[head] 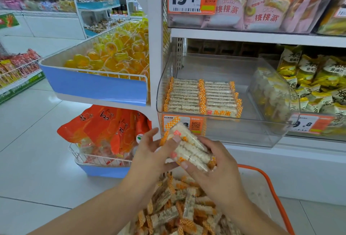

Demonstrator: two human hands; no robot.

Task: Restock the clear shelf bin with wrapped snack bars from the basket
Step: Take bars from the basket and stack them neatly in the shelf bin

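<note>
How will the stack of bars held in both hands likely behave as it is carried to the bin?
The bars look like puffed rice, so probably light and crushable. Glossy wrappers may let them slide apart; both hands, left and right, clamp the stack.

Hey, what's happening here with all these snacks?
A person is restocking a shop shelf. Both hands, the left hand and the right hand, hold a small stack of wrapped bars above the basket, which holds many more bars. The clear bin on the shelf in front already has two neat rows of bars on its left side; its right side is bare. The stack in hand has not yet gone in.
</note>
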